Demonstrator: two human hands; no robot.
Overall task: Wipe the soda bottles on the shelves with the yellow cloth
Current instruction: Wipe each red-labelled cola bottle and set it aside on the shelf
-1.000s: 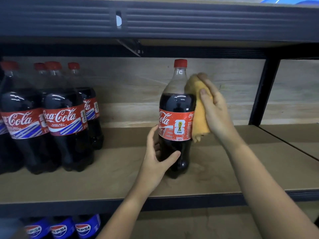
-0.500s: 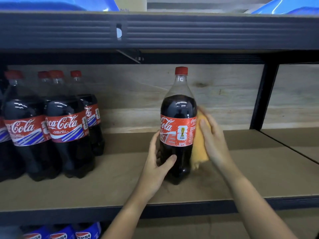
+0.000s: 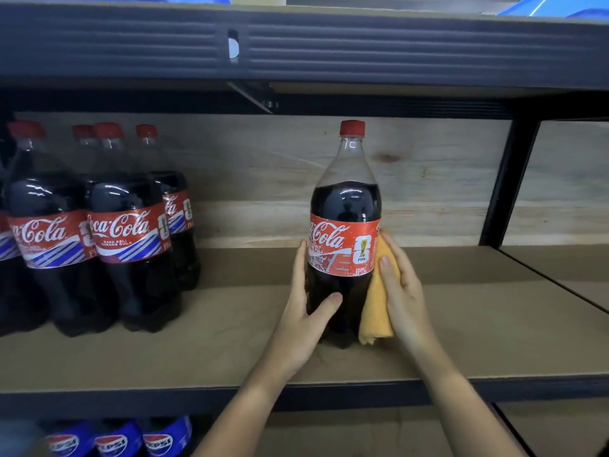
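shelf: the brown board (image 3: 461,341) spans the middle of the frame, edged by a dark metal beam (image 3: 362,395) at its front.
bottle group: several Coca-Cola bottles (image 3: 128,225) stand packed together at the left of the frame, well apart from the one in hand.
Coca-Cola bottle: the worked bottle (image 3: 346,199) stands upright at centre frame, alone on the shelf, red cap up, so its long axis runs vertically.
left hand: the left hand (image 3: 304,321) sits on the bottle's lower left side, fingers lying up along the dark body and thumb bent across the front, grasping it to steady it.
right hand: the right hand (image 3: 400,288) sits on the bottle's right side, fingers laid nearly straight over the cloth and pressing it against the plastic, not clenched.
yellow cloth: the cloth (image 3: 375,308) is sandwiched between the right palm and the bottle, hanging from label height down to near the base.
key relation: the bottle lies directly left of the right fingers, touching through the cloth, so the wiping stroke probably runs up or down the vertical axis while the left hand keeps the bottle from turning or tipping.
lower shelf: Pepsi bottles (image 3: 115,441) show at the bottom left.
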